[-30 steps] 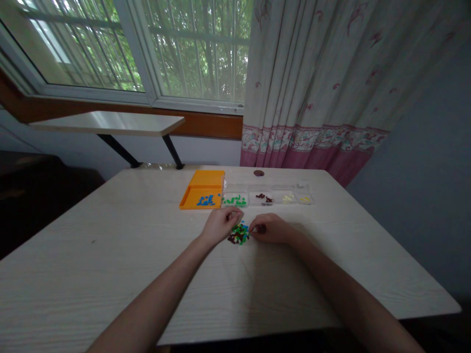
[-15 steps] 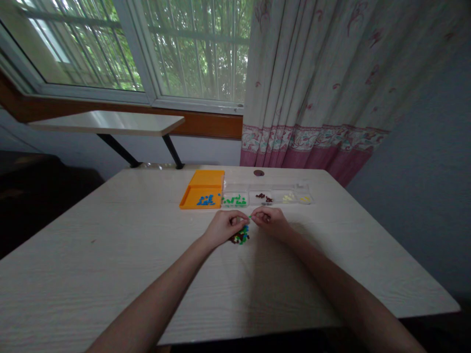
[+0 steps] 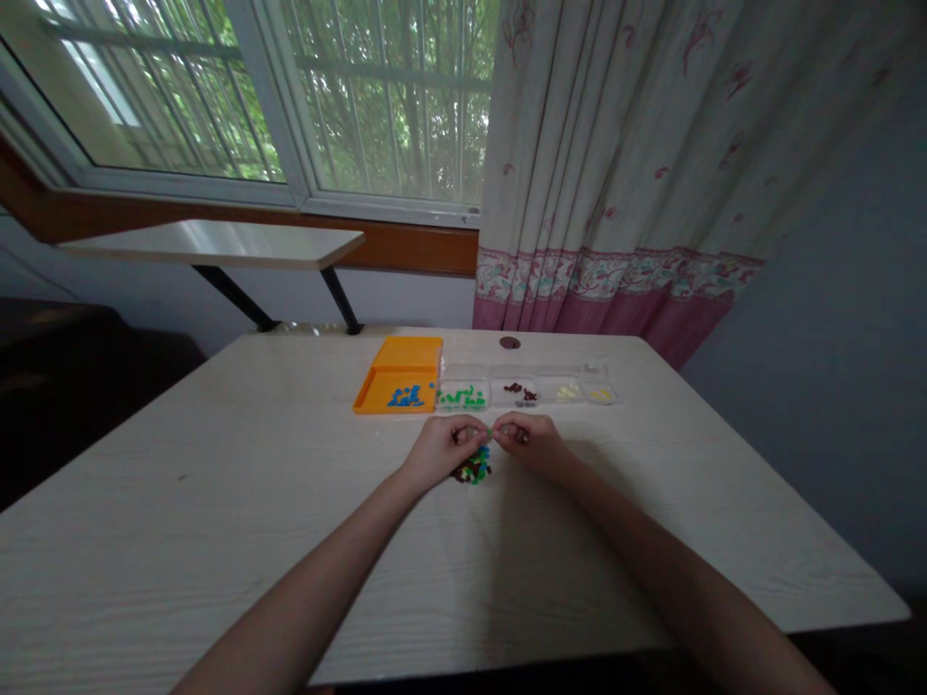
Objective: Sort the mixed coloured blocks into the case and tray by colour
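Observation:
My left hand [image 3: 447, 448] and my right hand [image 3: 532, 441] meet fingertip to fingertip above the table, both closed in a pinch. A tiny green piece [image 3: 490, 431] shows between the fingertips; its exact shape is too small to make out. Just under my left hand lies a mixed pile of small pieces [image 3: 474, 469], green, blue, brown and pale, partly hidden by the fingers. Beyond the hands are an orange tray [image 3: 364, 394] with blue pieces [image 3: 407, 395] and a clear compartment box [image 3: 492, 406] holding green [image 3: 463, 396], brown [image 3: 519, 391] and yellow pieces [image 3: 569, 391].
The pale wooden table [image 3: 406, 589] reaches to the wall and curtain [image 3: 615, 193]. A raised white shelf [image 3: 217, 243] on black legs stands at the back left, below the window. A round dark grommet [image 3: 510, 343] sits near the back edge.
My right fingertips have come slightly closer to the left ones, and the small green piece now sits between both. The pile and containers look unchanged.

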`<state>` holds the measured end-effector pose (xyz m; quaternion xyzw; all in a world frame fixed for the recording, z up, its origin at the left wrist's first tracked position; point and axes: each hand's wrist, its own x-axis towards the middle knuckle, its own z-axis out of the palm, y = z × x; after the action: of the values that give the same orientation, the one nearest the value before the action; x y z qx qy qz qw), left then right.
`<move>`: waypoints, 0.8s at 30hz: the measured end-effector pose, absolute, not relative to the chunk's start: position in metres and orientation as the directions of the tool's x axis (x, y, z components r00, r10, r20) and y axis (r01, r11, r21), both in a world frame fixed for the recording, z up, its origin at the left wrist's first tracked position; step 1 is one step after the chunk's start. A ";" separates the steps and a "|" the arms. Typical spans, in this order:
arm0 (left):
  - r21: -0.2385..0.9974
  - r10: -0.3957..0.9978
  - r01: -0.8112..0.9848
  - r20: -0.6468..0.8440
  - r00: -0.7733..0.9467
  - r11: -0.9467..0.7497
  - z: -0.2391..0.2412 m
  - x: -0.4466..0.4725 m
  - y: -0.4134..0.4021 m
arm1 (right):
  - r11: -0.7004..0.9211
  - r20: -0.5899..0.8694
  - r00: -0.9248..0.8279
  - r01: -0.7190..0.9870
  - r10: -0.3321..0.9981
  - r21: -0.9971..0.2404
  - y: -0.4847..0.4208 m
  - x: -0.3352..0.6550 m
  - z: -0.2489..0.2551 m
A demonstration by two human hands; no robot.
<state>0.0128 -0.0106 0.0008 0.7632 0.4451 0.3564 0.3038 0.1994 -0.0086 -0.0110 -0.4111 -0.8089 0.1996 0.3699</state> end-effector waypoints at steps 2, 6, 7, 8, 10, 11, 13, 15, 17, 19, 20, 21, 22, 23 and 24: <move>0.778 0.900 0.468 0.289 0.325 -0.419 0.001 0.013 -0.011 | 0.566 0.429 -0.370 0.504 0.824 -0.652 -0.008 0.199 -0.012; 0.798 0.907 0.433 0.384 0.170 -0.419 0.005 0.013 -0.012 | 0.552 0.403 -0.379 0.515 0.833 -0.656 -0.006 0.202 -0.013; 0.805 0.902 0.413 0.414 0.124 -0.426 0.006 0.013 -0.013 | 0.563 0.389 -0.411 0.527 0.824 -0.637 -0.006 0.202 -0.014; 0.810 0.894 0.393 0.441 0.083 -0.436 0.009 0.013 -0.014 | 0.578 0.372 -0.447 0.541 0.813 -0.612 -0.006 0.203 -0.014; 0.812 0.875 0.365 0.484 0.015 -0.455 0.013 0.012 -0.017 | 0.602 0.338 -0.506 0.571 0.793 -0.557 -0.007 0.204 -0.014; 0.811 0.867 0.360 0.499 -0.012 -0.462 0.014 0.012 -0.018 | 0.609 0.325 -0.522 0.587 0.788 -0.534 -0.007 0.204 -0.013; 0.808 0.854 0.360 0.517 -0.054 -0.466 0.016 0.011 -0.019 | 0.616 0.307 -0.540 0.611 0.784 -0.497 -0.008 0.204 -0.013; 0.803 0.846 0.370 0.528 -0.079 -0.466 0.015 0.010 -0.018 | 0.622 0.294 -0.554 0.624 0.779 -0.473 -0.008 0.204 -0.014; 0.799 0.840 0.381 0.534 -0.094 -0.466 0.014 0.010 -0.017 | 0.629 0.287 -0.565 0.629 0.774 -0.457 -0.008 0.204 -0.014; 0.795 0.837 0.386 0.539 -0.095 -0.468 0.014 0.010 -0.017 | 0.632 0.283 -0.570 0.633 0.771 -0.447 -0.007 0.204 -0.015; 0.795 0.838 0.387 0.538 -0.094 -0.467 0.014 0.010 -0.016 | 0.633 0.280 -0.572 0.635 0.771 -0.443 -0.007 0.204 -0.016; 0.796 0.840 0.387 0.535 -0.093 -0.464 0.015 0.010 -0.017 | 0.631 0.278 -0.572 0.638 0.772 -0.441 -0.007 0.204 -0.016; 0.799 0.842 0.386 0.531 -0.092 -0.461 0.016 0.010 -0.017 | 0.630 0.276 -0.571 0.641 0.773 -0.438 -0.007 0.204 -0.016; 0.802 0.845 0.384 0.527 -0.093 -0.458 0.016 0.011 -0.017 | 0.629 0.274 -0.570 0.644 0.774 -0.436 -0.007 0.204 -0.016; 0.806 0.847 0.380 0.522 -0.096 -0.454 0.017 0.011 -0.018 | 0.627 0.273 -0.568 0.647 0.776 -0.435 -0.007 0.204 -0.015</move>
<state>0.0109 -0.0178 0.0169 0.6396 0.4797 0.5638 0.2072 0.2035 -0.0068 -0.0153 -0.4071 -0.8736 0.1447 0.2237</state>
